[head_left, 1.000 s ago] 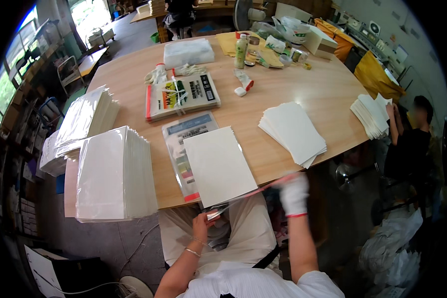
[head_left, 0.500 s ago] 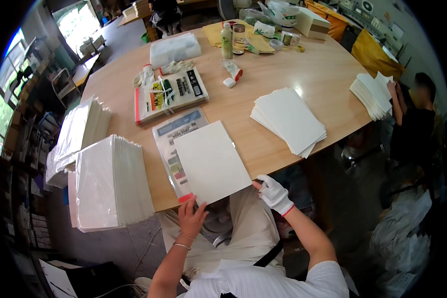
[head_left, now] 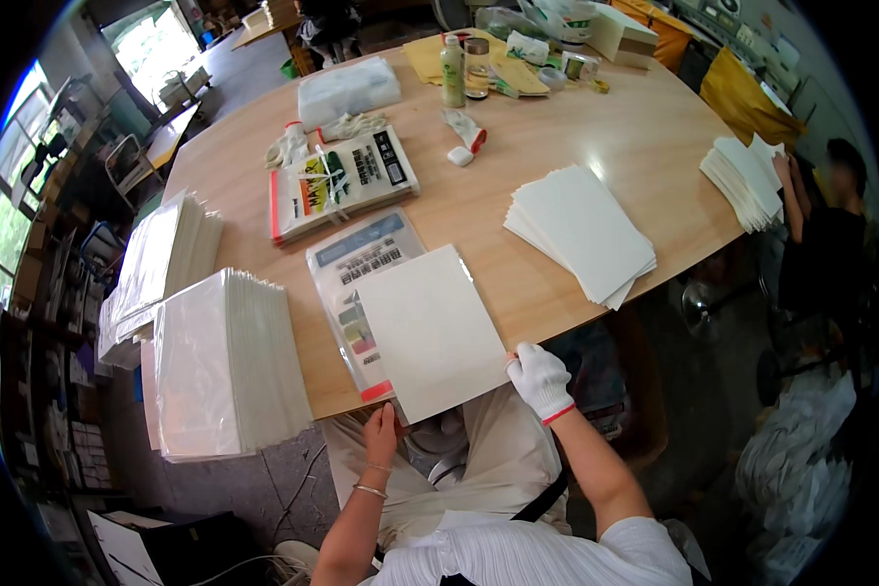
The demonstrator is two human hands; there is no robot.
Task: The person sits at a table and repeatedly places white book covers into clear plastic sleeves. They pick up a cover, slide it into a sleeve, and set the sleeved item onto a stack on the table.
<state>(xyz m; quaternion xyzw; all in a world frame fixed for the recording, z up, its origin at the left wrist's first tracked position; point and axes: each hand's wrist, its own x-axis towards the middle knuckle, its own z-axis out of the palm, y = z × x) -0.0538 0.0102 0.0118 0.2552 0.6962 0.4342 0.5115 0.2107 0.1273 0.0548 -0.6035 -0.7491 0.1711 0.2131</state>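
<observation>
A white rectangular sheet (head_left: pixel 433 337) lies at the table's near edge, overlapping a clear printed plastic bag (head_left: pixel 347 298) with a red strip at its near end. My bare left hand (head_left: pixel 382 435) is closed at the bag's red-strip end, beside the sheet's near left corner. The thumb lies on top and the other fingers are partly hidden. My right hand (head_left: pixel 539 379), in a white fingerless-tipped glove, pinches the sheet's near right corner. A fanned stack of white sheets (head_left: pixel 581 234) rests to the right.
Tall stacks of plastic-wrapped sheets (head_left: pixel 225 361) stand at the left edge. Behind the bag lies a bundle of printed bags (head_left: pixel 347 181) with gloves on it. A bottle (head_left: pixel 452 73) and a jar (head_left: pixel 477 68) stand farther back. At right, a person (head_left: pixel 830 225) handles white sheets (head_left: pixel 737 181).
My left hand has gone from spread fingers to a closed grip at the near edge. My right hand's fingers have curled in at the sheet's corner. The whole view has shifted slightly.
</observation>
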